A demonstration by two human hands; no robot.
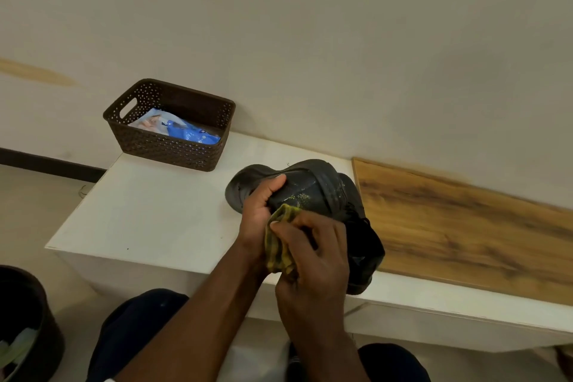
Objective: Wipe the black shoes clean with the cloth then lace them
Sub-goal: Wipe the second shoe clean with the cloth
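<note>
One black shoe (310,184) is held on its side above the white table (148,214), its sole facing me with yellowish specks on it. My left hand (259,206) grips this shoe at its near edge, thumb on the sole. My right hand (313,257) is closed on a bunched yellow-green cloth (279,245), which is pressed against the lower edge of the sole. A second black shoe (366,245) lies just right of my right hand at the table's front edge, partly hidden by it. Dark laces show near its top.
A brown perforated basket (173,149) holding blue and white packets stands at the table's back left. A wooden board (465,220) lies on the right part of the table against the wall. A dark bin (28,319) sits on the floor at the lower left.
</note>
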